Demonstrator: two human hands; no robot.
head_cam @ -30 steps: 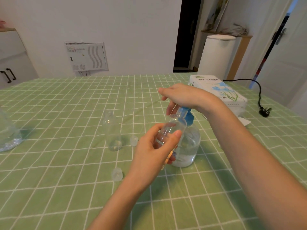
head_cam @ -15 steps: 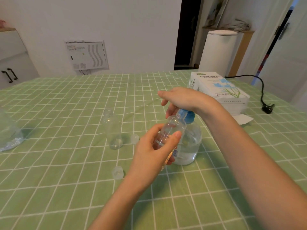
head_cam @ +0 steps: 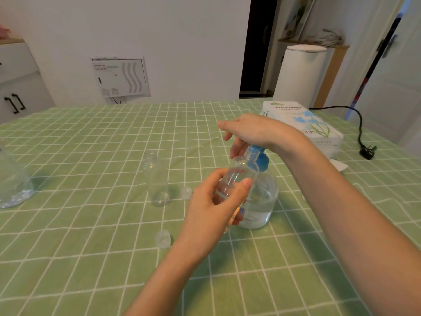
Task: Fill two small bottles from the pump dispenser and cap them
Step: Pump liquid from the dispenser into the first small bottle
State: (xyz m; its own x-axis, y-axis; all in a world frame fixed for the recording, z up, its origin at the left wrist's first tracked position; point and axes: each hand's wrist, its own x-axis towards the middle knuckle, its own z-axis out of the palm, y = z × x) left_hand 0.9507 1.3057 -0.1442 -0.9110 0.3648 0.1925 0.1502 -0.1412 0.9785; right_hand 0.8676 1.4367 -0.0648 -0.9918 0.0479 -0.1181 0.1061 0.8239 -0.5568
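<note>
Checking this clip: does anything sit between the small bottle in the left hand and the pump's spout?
Nothing visible does. The left hand holds the small bottle with its mouth at the blue spout; the right hand rests on top of the pump, above the gap. The second bottle stands apart on the left.

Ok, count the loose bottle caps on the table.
2. The far cap lies just right of the standing bottle; the near cap lies left of the left hand. The arms may hide more.
</note>
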